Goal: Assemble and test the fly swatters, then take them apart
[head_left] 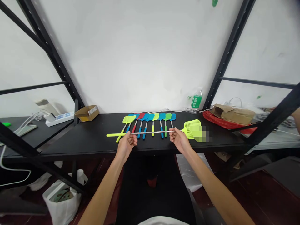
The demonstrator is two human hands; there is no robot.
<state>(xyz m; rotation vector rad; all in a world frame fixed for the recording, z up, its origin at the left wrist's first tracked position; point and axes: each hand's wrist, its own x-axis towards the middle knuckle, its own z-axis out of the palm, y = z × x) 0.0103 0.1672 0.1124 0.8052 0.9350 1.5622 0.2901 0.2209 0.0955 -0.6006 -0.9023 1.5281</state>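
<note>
I hold a long yellow-green fly swatter (152,133) sideways above the front of a black shelf (93,137). Its metal rod is stretched out, with the handle to the left and the mesh head (192,128) to the right. My left hand (127,143) is closed on the rod near the handle end. My right hand (179,139) pinches the rod just before the head. Behind the rod, a row of several short swatters (150,120) in yellow-green, blue and red lies on the shelf.
A small cardboard box (87,112) sits at the back left, near a power strip (58,118). A green-labelled bottle (196,100) stands at the back right, beside a red tray with a brown paper bag (231,114). Black frame bars cross on both sides. Bags lie on the floor.
</note>
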